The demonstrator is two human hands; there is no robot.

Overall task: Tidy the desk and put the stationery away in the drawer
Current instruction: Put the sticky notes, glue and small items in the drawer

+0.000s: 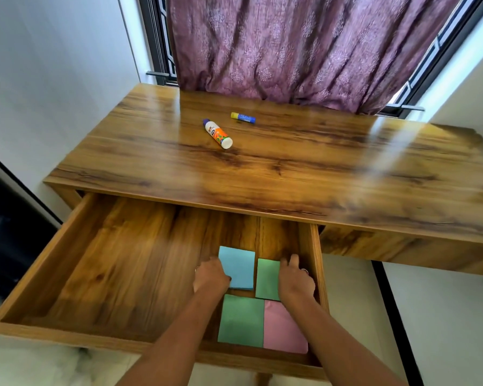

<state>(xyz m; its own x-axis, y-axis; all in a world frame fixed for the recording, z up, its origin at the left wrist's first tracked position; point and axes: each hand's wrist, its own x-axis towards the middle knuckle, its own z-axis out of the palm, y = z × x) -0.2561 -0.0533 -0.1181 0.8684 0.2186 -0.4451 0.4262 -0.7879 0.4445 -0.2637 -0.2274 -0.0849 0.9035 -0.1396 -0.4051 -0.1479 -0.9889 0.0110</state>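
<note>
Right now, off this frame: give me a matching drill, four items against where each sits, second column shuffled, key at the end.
Items
1. blue pad
2. pink pad
3. glue bottle
4. glue stick

Places
A. on the desk, nearer the curtain
B. in the drawer, against the large green pad
C. in the drawer, touched by the left hand
D. on the desk, nearer the drawer

Pairs: 1-C, 2-B, 3-D, 4-A

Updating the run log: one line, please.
drawer open; left hand: blue pad; right hand: far green pad; desk: glue bottle, glue stick
</note>
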